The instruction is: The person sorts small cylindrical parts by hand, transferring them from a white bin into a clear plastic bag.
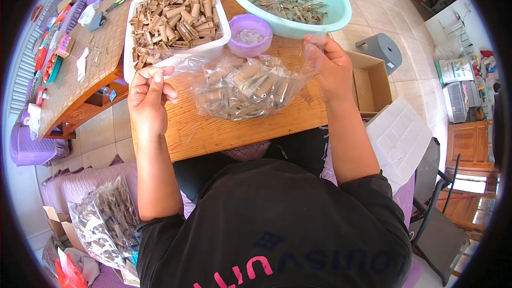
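Observation:
A clear plastic bag (pixel 245 88) full of brown, tube-like plastic pieces is stretched between my hands over the front of the wooden table (pixel 181 138). My left hand (pixel 151 92) pinches one upper corner of it, thumb against fingers. At the opposite corner, my right hand (pixel 330 66) is closed on the film. The bag's filled part sags near the tabletop; I cannot tell whether it rests there. Behind it stand a white tray (pixel 128 48) heaped with similar brown pieces and a small purple bowl (pixel 249 50) with clear, small contents.
A large mint-green basin (pixel 341 13) of small greenish parts sits at the back right. Beside the table are an open cardboard box (pixel 370 69), a grey stool (pixel 381 50) and white sheets (pixel 400 138). Filled clear bags (pixel 106 218) lie on the purple sofa at lower left.

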Available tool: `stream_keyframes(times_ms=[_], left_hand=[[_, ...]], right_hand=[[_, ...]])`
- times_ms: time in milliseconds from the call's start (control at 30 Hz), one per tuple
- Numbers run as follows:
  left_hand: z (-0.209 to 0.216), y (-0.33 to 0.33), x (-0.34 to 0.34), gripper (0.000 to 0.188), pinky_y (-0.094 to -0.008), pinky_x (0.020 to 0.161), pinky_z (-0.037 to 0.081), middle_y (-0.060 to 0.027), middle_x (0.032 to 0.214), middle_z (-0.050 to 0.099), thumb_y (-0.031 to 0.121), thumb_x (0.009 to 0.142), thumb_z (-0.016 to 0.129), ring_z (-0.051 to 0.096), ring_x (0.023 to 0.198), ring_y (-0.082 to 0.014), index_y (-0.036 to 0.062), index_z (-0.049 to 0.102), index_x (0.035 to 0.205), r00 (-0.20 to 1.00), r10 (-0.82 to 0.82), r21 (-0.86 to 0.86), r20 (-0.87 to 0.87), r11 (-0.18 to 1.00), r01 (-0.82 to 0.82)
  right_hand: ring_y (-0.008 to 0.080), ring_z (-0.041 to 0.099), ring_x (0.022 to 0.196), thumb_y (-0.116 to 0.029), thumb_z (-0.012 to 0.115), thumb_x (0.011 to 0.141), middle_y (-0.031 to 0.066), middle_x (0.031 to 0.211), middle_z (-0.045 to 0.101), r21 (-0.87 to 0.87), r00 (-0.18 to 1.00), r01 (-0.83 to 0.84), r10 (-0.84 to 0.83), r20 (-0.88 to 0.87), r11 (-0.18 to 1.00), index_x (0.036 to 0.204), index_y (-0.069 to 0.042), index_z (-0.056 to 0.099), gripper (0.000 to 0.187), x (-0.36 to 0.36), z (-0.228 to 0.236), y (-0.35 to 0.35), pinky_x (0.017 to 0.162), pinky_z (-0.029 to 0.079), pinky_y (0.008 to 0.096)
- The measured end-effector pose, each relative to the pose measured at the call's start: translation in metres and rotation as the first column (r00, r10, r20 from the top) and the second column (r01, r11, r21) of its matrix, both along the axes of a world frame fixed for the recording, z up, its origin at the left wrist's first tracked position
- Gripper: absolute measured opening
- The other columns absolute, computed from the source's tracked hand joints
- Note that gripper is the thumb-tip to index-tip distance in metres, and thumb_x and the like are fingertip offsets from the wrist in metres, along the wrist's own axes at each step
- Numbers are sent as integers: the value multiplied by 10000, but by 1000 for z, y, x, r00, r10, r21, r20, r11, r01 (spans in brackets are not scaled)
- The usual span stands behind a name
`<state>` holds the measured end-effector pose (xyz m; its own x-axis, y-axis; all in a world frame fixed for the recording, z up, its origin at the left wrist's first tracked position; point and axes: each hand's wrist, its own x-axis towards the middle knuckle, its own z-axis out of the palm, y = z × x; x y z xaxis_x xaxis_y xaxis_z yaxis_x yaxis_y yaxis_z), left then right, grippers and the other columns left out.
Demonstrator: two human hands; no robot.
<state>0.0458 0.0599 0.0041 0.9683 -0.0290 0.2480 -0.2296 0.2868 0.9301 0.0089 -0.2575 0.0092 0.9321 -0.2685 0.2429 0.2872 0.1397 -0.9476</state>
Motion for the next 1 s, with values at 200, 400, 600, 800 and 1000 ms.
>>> stream_keyframes(times_ms=[200, 400, 600, 800, 1000], left_hand=[[1, -2, 1, 71, -222, 509, 482, -125, 950, 642, 94, 911, 515, 588, 565, -108, 39, 532, 952, 999, 0, -4, -33, 1000, 0], [0, 1, 2, 69, -231, 563, 501, -112, 918, 643, 81, 912, 504, 608, 619, -119, 34, 535, 952, 995, 67, 26, -75, 998, -65], [-6, 11, 5, 112, -252, 651, 524, -94, 863, 631, 60, 906, 501, 624, 697, -145, 14, 543, 999, 992, 63, 1, -110, 998, -63], [5, 9, 3, 144, -250, 671, 521, -89, 855, 641, 88, 854, 605, 622, 708, -138, -10, 627, 957, 977, -18, -78, -213, 997, 1], [10, 17, 3, 118, -209, 555, 463, -67, 824, 648, 111, 843, 630, 566, 594, -95, 16, 637, 911, 985, -25, -46, -171, 999, 17]], right_hand=[[57, 499, 720, -92, 592, 863, 3, 895, 599, -12, 998, -18, 18, 57, 1000, 965, -8, 598, 132, 8, -2, 3, 656, 399, 187], [67, 488, 621, -92, 526, 900, 15, 822, 581, 101, 1000, 3, -4, 5, 995, 935, -33, 545, 71, 6, -1, -3, 572, 386, 178], [83, 533, 626, -81, 530, 896, 28, 826, 588, 173, 994, 113, -113, -7, 978, 987, -20, 558, 113, 4, -8, -13, 574, 434, 203], [87, 537, 626, -86, 584, 868, 22, 838, 600, 138, 995, 91, -86, -44, 986, 1008, -11, 595, 159, -1, -5, -15, 579, 439, 201], [77, 521, 584, -81, 597, 859, 28, 827, 609, 102, 999, 44, -41, -29, 994, 935, -16, 600, 100, -5, 4, -33, 546, 422, 189]])
